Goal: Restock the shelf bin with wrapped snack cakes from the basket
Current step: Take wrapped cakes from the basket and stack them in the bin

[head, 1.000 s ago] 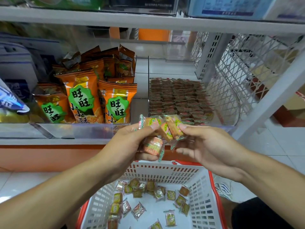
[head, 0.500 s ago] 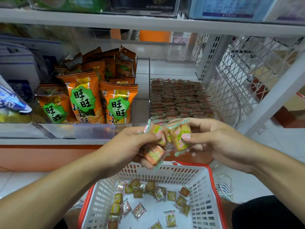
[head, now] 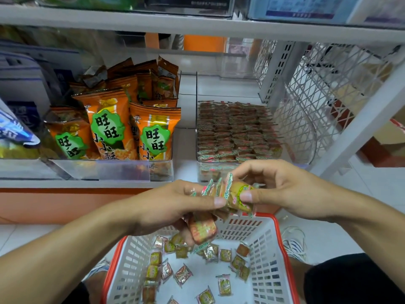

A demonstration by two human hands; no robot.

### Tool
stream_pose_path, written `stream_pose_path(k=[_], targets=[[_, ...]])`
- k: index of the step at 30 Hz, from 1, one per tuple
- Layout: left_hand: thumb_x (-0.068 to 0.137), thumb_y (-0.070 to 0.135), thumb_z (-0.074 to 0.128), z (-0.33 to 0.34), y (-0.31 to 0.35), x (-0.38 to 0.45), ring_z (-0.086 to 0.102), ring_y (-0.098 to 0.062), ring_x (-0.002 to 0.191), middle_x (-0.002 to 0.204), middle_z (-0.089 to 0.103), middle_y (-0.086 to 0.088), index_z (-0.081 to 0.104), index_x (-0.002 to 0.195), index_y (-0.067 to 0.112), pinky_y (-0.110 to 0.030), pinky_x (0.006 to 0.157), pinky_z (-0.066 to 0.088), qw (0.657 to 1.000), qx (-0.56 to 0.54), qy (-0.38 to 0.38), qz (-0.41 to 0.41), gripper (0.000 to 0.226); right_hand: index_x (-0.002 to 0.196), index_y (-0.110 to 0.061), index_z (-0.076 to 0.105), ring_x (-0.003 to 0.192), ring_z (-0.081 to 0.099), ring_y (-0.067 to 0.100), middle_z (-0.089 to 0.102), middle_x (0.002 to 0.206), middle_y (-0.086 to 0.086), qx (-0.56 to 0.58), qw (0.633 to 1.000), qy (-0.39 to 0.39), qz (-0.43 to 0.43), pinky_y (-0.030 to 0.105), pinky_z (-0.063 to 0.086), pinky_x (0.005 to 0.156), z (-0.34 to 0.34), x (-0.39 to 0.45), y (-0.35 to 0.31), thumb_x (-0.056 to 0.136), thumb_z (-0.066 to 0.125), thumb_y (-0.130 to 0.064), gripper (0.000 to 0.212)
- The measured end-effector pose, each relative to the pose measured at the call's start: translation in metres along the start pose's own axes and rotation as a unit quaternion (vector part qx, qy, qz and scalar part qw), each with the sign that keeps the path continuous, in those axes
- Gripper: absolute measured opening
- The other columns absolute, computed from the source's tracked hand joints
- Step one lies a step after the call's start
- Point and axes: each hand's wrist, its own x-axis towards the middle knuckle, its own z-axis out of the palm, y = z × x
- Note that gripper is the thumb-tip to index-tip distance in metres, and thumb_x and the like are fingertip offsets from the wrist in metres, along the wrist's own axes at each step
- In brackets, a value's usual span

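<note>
Both hands meet above the white basket with a red rim, just in front of the shelf. My left hand holds several wrapped snack cakes; one cake hangs under its fingers. My right hand pinches a stacked bunch of cakes between thumb and fingers, and my left thumb touches the same bunch. Loose cakes lie scattered on the basket floor. The clear shelf bin behind my hands holds neat rows of the same cakes.
Orange snack bags fill the clear bin to the left. A white wire mesh divider closes the shelf's right end. A shelf board runs overhead. My white shoe stands on the tiled floor beside the basket.
My hands have drawn closer together. The cakes, fanned out a second ago, are now bunched into a stack between both thumbs, with my right hand gripping them from the right.
</note>
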Motion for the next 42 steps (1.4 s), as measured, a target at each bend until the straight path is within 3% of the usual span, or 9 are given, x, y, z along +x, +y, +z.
stream_pose_path(k=[6,11,14,16,21,27,32,36,42], targets=[[0.093,0.047,0.065,-0.006,-0.001,0.003,0.068,-0.019,0.071,0.106,0.072,-0.023,0.075,0.111,0.010,-0.027,0.056,0.057,0.998,-0.054,0.001,0.041,0.043,0.106,0.002,0.059,0.092,0.066,0.028,0.069,0.104,0.027,0.169,0.984,0.044,0.014,0.030,0.058,0.078,-0.005,-0.001,-0.001,0.075,0.074,-0.002,0.034],[0.090,0.046,0.066,-0.007,-0.005,0.007,0.072,-0.024,0.081,0.116,0.071,-0.026,0.073,0.117,0.007,-0.027,0.055,0.059,0.992,-0.092,0.026,0.083,0.048,0.093,-0.005,0.064,0.088,0.062,0.025,0.068,0.093,0.011,0.134,0.986,0.096,0.012,0.034,0.054,0.081,-0.011,-0.003,-0.003,0.067,0.083,-0.013,0.033],[0.087,0.047,0.068,-0.005,-0.005,0.010,0.073,-0.025,0.082,0.110,0.074,-0.019,0.075,0.113,0.010,-0.027,0.054,0.058,0.985,-0.119,0.068,0.104,0.046,0.087,-0.010,0.061,0.074,0.063,0.023,0.067,0.083,0.010,0.239,0.959,0.148,0.047,0.026,0.052,0.064,-0.014,-0.002,-0.003,0.059,0.084,-0.013,0.037],[0.084,0.048,0.070,-0.004,-0.005,0.012,0.073,-0.025,0.079,0.105,0.074,-0.020,0.076,0.110,0.012,-0.028,0.054,0.058,0.980,-0.131,0.094,0.113,0.045,0.095,-0.008,0.060,0.068,0.067,0.016,0.072,0.085,0.010,0.321,0.934,0.143,0.066,0.019,0.054,0.057,-0.015,-0.002,-0.004,0.065,0.079,-0.007,0.036],[0.084,0.047,0.071,-0.001,-0.008,0.014,0.070,-0.025,0.076,0.102,0.073,-0.023,0.075,0.112,0.012,-0.029,0.055,0.058,0.977,-0.123,0.119,0.126,0.045,0.124,0.002,0.063,0.096,0.073,0.020,0.070,0.121,0.020,0.422,0.895,0.085,0.116,0.022,0.060,0.075,0.003,0.002,-0.002,0.077,0.068,0.001,0.047],[0.090,0.034,0.070,0.001,-0.009,0.012,0.068,-0.018,0.068,0.090,0.075,-0.011,0.073,0.117,0.017,-0.027,0.056,0.056,0.980,-0.081,0.125,0.135,0.033,0.112,-0.014,0.075,0.103,0.072,0.020,0.073,0.119,0.010,0.350,0.922,0.060,0.155,0.027,0.061,0.078,0.022,0.005,0.002,0.077,0.076,-0.017,0.036],[0.089,0.020,0.071,-0.005,-0.006,0.008,0.067,-0.021,0.067,0.088,0.074,-0.012,0.073,0.115,0.021,-0.026,0.059,0.057,0.980,-0.074,0.113,0.147,0.025,0.131,-0.004,0.060,0.120,0.065,0.026,0.069,0.127,0.013,0.371,0.917,0.053,0.136,0.034,0.060,0.085,0.014,0.004,-0.001,0.080,0.073,-0.016,0.054],[0.093,0.024,0.069,-0.010,-0.004,0.005,0.070,-0.015,0.068,0.094,0.077,-0.009,0.074,0.114,0.021,-0.025,0.059,0.058,0.980,-0.070,0.118,0.146,0.022,0.125,-0.007,0.065,0.109,0.070,0.024,0.070,0.123,0.015,0.331,0.937,0.072,0.092,0.033,0.061,0.078,-0.003,0.002,-0.001,0.080,0.073,-0.012,0.046],[0.093,0.034,0.068,-0.011,-0.005,0.003,0.068,-0.024,0.067,0.086,0.076,-0.010,0.075,0.111,0.023,-0.030,0.055,0.056,0.986,0.029,0.114,0.116,0.022,0.118,-0.024,0.071,0.108,0.069,0.016,0.073,0.116,0.000,-0.047,0.998,0.031,-0.021,0.030,0.054,0.095,-0.018,-0.002,0.002,0.078,0.084,-0.017,0.042]])
